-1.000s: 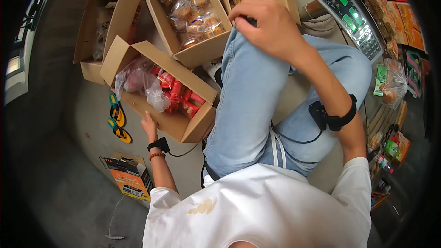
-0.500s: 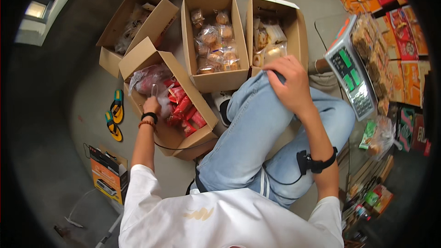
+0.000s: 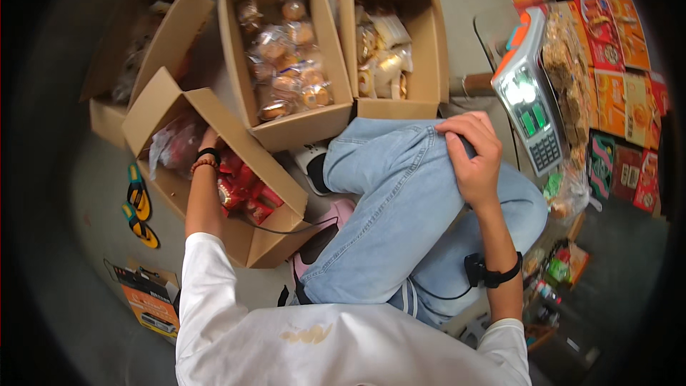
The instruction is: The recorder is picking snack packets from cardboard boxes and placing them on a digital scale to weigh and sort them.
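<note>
Red snack packets (image 3: pixel 246 189) lie just beside left hand (image 3: pixel 209 139).

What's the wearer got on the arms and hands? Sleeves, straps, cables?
Both hands bare, no gloves. White short sleeves end near the elbows. Left hand: black wrist strap plus a beaded bracelet, thin black cable trailing off. Right hand: black band with a small box on the forearm, cable attached.

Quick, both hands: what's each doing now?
Left hand: inside the box of red packets; grip cannot be told.
Right hand: curled on the knee, holding nothing.
</note>
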`<state>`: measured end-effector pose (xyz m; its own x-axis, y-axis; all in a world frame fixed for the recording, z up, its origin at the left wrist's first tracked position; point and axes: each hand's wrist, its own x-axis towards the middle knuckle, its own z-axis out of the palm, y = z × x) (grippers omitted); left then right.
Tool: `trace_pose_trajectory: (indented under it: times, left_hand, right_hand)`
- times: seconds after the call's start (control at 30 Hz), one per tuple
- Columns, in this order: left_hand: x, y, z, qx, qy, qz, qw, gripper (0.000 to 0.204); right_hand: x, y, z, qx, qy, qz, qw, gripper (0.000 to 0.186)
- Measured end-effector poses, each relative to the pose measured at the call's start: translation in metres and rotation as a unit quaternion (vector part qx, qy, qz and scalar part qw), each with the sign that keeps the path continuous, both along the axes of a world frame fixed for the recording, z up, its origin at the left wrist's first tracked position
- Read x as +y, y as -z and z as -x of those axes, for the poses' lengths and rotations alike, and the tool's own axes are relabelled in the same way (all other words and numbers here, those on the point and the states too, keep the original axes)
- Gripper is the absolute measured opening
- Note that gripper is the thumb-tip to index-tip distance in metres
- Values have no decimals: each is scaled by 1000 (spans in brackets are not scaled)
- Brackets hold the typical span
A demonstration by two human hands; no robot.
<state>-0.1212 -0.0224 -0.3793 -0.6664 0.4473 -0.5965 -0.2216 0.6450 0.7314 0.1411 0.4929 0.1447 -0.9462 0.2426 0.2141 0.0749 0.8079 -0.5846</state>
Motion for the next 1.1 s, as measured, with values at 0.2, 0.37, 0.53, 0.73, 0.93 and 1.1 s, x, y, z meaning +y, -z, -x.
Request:
trace_pose_trajectory:
  times: [0.2,0.37,0.53,0.73,0.93,1.1]
  left_hand:
    - [1,-9,2,132,70,107,983,38]
    - [30,-140,-68,400,155,315,846,41]
    - [20,-219,-156,350,44,321,879,47]
    - [-7,-157,-214,119,59,456,880,126]
    - [11,-161,-194,74,-34,328,941,109]
    - [4,-232,-171,-52,-3,347,936,95]
  right_hand:
    - [1,-2,6,-19,-5,4,1000,13]
    - [-19,-5,22,4,-42,-3,999,13]
    - [-42,-13,35,48,-80,17,995,12]
    - [-64,2,48,98,-124,22,987,9]
    - [-79,0,47,110,-129,-22,985,13]
    - [-66,6,42,64,-118,-72,988,14]
